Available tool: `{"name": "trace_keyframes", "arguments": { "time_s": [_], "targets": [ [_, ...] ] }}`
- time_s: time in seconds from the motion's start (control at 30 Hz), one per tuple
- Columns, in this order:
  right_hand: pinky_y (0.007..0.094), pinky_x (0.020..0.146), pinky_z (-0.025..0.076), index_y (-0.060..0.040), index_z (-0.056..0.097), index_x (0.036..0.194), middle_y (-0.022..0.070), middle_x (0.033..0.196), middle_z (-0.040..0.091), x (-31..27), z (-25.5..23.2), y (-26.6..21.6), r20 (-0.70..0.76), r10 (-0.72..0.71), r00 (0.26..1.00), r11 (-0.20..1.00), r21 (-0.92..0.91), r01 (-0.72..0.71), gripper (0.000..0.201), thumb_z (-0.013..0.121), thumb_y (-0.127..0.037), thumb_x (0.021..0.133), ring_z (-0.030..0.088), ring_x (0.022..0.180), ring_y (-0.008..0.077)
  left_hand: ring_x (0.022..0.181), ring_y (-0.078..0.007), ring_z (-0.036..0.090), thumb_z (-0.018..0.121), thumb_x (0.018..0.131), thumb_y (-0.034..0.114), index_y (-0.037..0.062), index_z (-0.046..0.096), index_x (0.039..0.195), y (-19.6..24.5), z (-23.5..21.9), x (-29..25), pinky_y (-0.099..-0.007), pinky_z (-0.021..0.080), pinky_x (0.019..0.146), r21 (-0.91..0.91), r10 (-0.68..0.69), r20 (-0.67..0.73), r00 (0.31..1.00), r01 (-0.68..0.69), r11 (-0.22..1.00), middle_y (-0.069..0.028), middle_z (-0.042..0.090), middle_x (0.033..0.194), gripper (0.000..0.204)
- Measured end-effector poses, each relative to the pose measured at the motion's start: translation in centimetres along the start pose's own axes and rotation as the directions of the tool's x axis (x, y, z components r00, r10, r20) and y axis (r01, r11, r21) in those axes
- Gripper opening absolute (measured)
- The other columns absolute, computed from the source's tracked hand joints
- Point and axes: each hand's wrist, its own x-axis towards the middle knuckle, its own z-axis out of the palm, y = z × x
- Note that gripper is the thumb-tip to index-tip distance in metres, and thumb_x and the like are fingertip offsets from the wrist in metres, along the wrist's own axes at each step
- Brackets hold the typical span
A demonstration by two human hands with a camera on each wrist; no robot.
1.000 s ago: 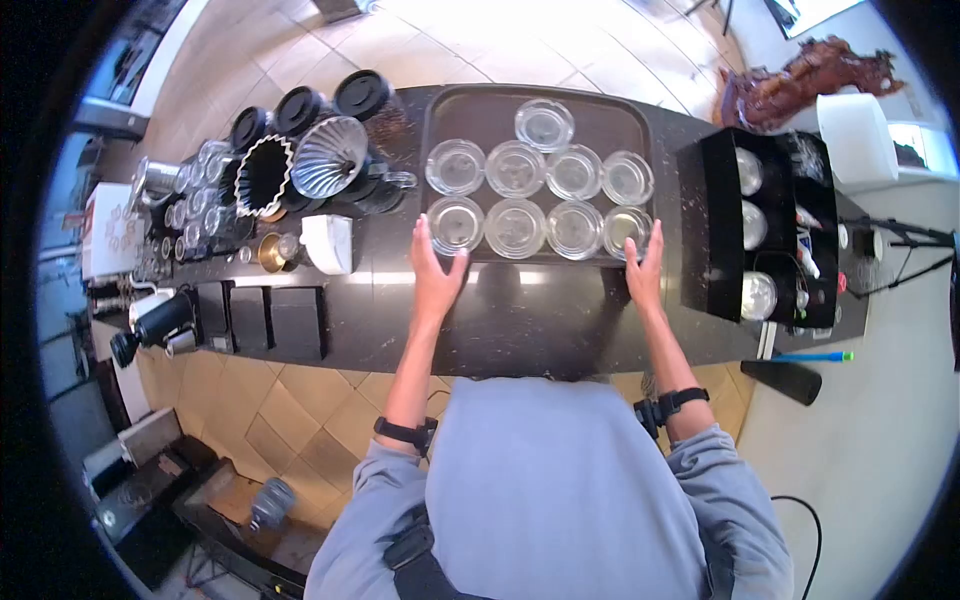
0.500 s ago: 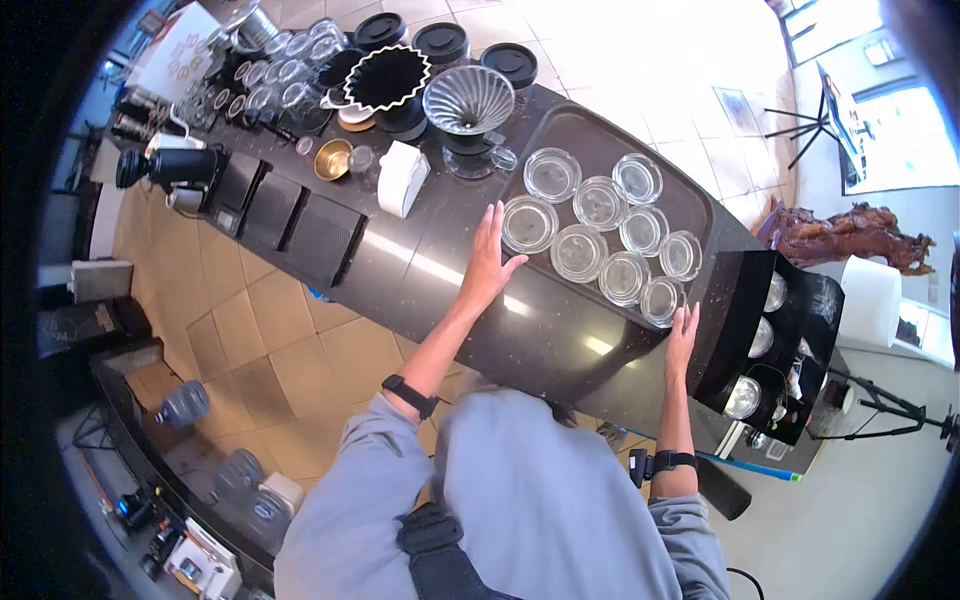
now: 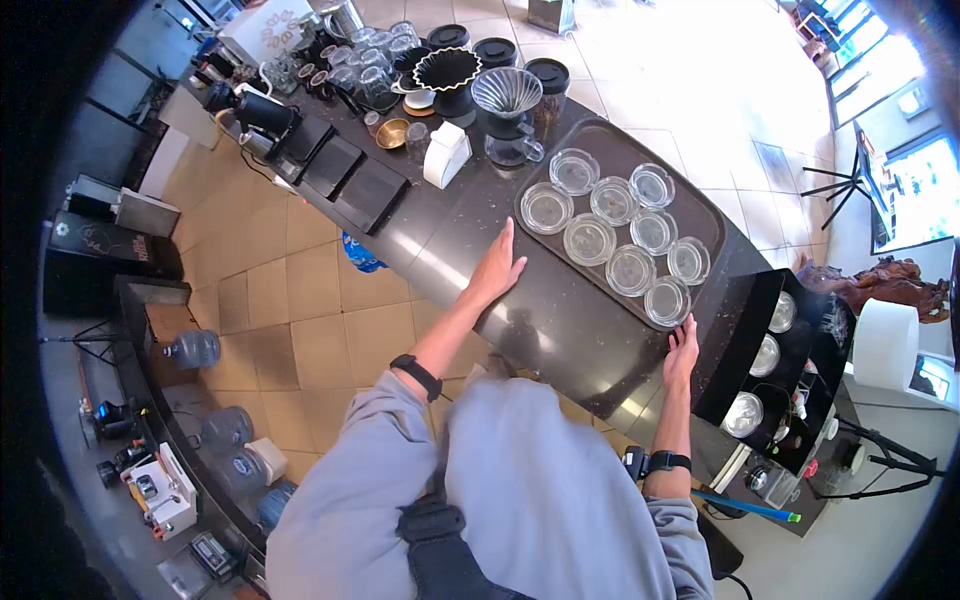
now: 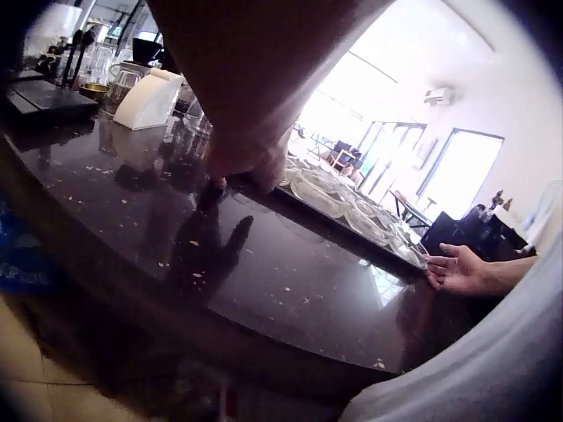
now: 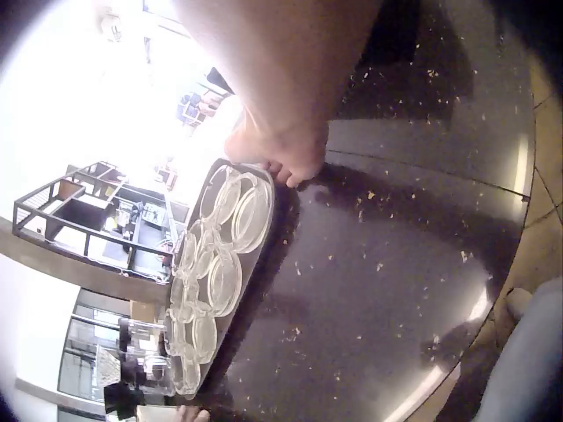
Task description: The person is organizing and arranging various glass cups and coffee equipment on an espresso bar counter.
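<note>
A dark brown tray (image 3: 690, 195) with rounded corners lies on the counter. On it sit several round clear glass ashtrays (image 3: 589, 240), set close together in rough rows. My left hand (image 3: 495, 265) has its fingertips right at the tray's near left corner, the thumb spread off to the side. At the near right corner, my right hand (image 3: 682, 352) has its fingertips against the tray edge, close to the nearest ashtray (image 3: 667, 301). In the right wrist view, the fingers (image 5: 295, 167) of that hand sit beside the tray's end. The arm hides part of the left hand in the left wrist view.
A glass dripper (image 3: 507, 92) on a server and a white holder (image 3: 447, 155) stand left of the tray. Beyond them are jars, glasses and dark flat pads (image 3: 370, 193). A black organizer (image 3: 740, 345) stands close on the right. The dark counter (image 3: 570, 330) has a near edge by my body.
The head view has swung round, so counter and tray now slant down to the right. Both hands stay by the tray's near corners. The right thumb has come off the ashtray rim.
</note>
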Motion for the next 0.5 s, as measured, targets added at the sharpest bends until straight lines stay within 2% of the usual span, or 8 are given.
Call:
{"name": "trace_keyframes", "arguments": {
  "time_s": [0.03,0.07,0.17,0.2,0.37,0.43,0.47,0.5],
  "targets": [
    [0.0420,0.112,0.024,-0.0076,0.037,0.152,0.0074,0.155,0.039,0.1,-0.1,0.0,0.009,-0.003,1.000,1.000,0.015,0.002,0.066,0.047,-0.048,0.101,0.038,0.138,0.0239,0.138,-0.0399,0.039,0.064,0.091,0.019,-0.0060,0.010,0.153,-0.3,0.3,-0.8,-0.0416,0.034,0.115,0.062,0.035,0.019,0.999,-0.036,0.997,-0.0290,0.035,0.150,0.085],
    [0.0414,0.112,0.025,-0.0073,0.037,0.151,0.0072,0.155,0.039,0.2,-0.3,0.0,0.039,0.000,0.999,0.998,0.055,-0.002,0.066,0.049,-0.048,0.100,0.038,0.138,0.0237,0.136,-0.0402,0.042,0.062,0.090,0.018,-0.0066,0.030,0.147,-0.6,0.7,-1.7,-0.0421,0.036,0.114,0.068,0.079,-0.034,0.996,-0.077,0.995,-0.0285,0.036,0.150,0.070],
    [0.0406,0.113,0.025,-0.0071,0.037,0.151,0.0070,0.155,0.038,0.8,-1.3,0.2,0.111,0.008,0.994,0.992,0.123,-0.021,0.067,0.052,-0.048,0.099,0.037,0.138,0.0235,0.137,-0.0389,0.040,0.062,0.090,0.018,-0.0039,0.044,0.140,1.1,-0.3,-4.9,-0.0412,0.037,0.113,0.117,-0.015,0.063,0.998,0.007,0.993,-0.0260,0.032,0.154,0.058],
    [0.0404,0.113,0.025,-0.0071,0.037,0.151,0.0070,0.155,0.038,0.9,-1.4,0.3,0.144,0.009,0.989,0.989,0.145,-0.030,0.068,0.053,-0.048,0.099,0.037,0.138,0.0236,0.135,-0.0392,0.042,0.062,0.088,0.018,-0.0032,0.051,0.134,1.4,0.0,-5.8,-0.0423,0.040,0.111,0.140,0.028,-0.001,1.000,-0.028,0.990,-0.0255,0.034,0.153,0.052],
    [0.0420,0.114,0.025,-0.0060,0.034,0.152,0.0081,0.155,0.037,1.1,-1.5,0.8,0.165,-0.036,0.986,0.993,0.118,0.017,0.066,0.048,-0.046,0.102,0.038,0.136,0.0243,0.135,-0.0393,0.042,0.063,0.087,0.018,-0.0013,0.051,0.135,2.8,1.2,-9.6,-0.0441,0.041,0.110,0.253,-0.024,-0.011,1.000,0.026,0.967,-0.0242,0.035,0.152,0.054],
    [0.0423,0.114,0.025,-0.0054,0.032,0.152,0.0079,0.155,0.037,1.0,-1.6,1.1,0.173,-0.050,0.984,0.995,0.099,0.033,0.065,0.046,-0.046,0.103,0.038,0.135,0.0242,0.133,-0.0410,0.045,0.060,0.082,0.015,-0.0019,0.054,0.133,2.2,1.7,-10.8,-0.0434,0.042,0.107,0.250,0.019,0.026,0.999,-0.025,0.968,-0.0276,0.036,0.151,0.054],
    [0.0422,0.113,0.028,-0.0051,0.033,0.152,0.0097,0.154,0.037,0.8,-1.8,1.1,0.186,-0.067,0.980,0.996,0.077,0.054,0.064,0.046,-0.045,0.103,0.040,0.133,0.0244,0.124,-0.0373,0.053,0.059,0.088,0.023,0.0015,0.061,0.123,1.8,1.7,-11.7,-0.0448,0.046,0.100,0.263,0.106,-0.042,0.993,-0.092,0.960,-0.0256,0.048,0.142,0.040],
    [0.0421,0.111,0.030,-0.0048,0.034,0.151,0.0115,0.153,0.038,0.7,-2.0,1.2,0.202,-0.086,0.976,0.995,0.057,0.076,0.063,0.047,-0.044,0.103,0.042,0.131,0.0245,0.124,-0.0373,0.053,0.059,0.088,0.023,0.0015,0.061,0.123,1.8,0.8,-12.3,-0.0448,0.046,0.100,0.272,0.099,-0.053,0.994,-0.081,0.959,-0.0256,0.048,0.142,0.040]
  ]
}}
